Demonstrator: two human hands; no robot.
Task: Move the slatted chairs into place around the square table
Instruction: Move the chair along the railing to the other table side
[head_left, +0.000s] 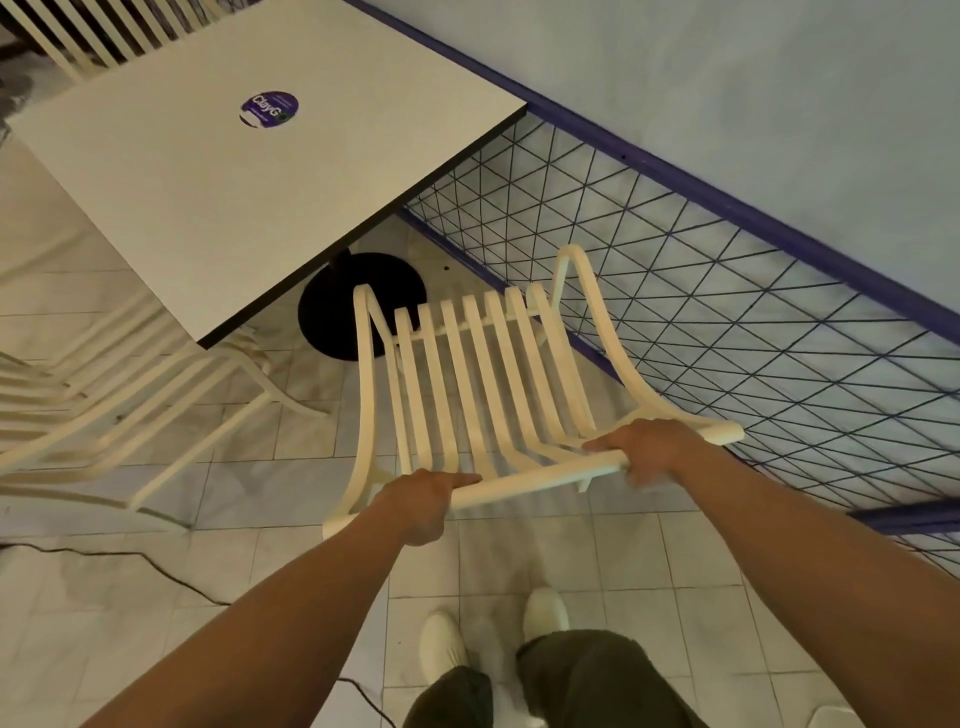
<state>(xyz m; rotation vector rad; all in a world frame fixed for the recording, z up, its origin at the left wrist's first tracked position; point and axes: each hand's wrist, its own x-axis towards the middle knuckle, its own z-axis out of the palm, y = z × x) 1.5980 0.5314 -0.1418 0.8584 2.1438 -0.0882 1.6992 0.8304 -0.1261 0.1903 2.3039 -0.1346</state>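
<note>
A cream slatted chair (483, 384) stands in front of me, its seat pointing at the near right side of the square white table (171, 197). My left hand (421, 504) and my right hand (649, 452) both grip the chair's top back rail. The chair's front edge is close to the table's black round base (332, 317), not under the tabletop. A second slatted chair (119, 410) sits at the table's left side, partly under it. A third chair's back (104, 36) shows at the far edge.
A purple-framed wire mesh fence (727, 291) runs along the right, close to the chair's right side. A black cable (156, 566) lies on the tiled floor at the lower left. My feet in white shoes (493, 634) stand behind the chair.
</note>
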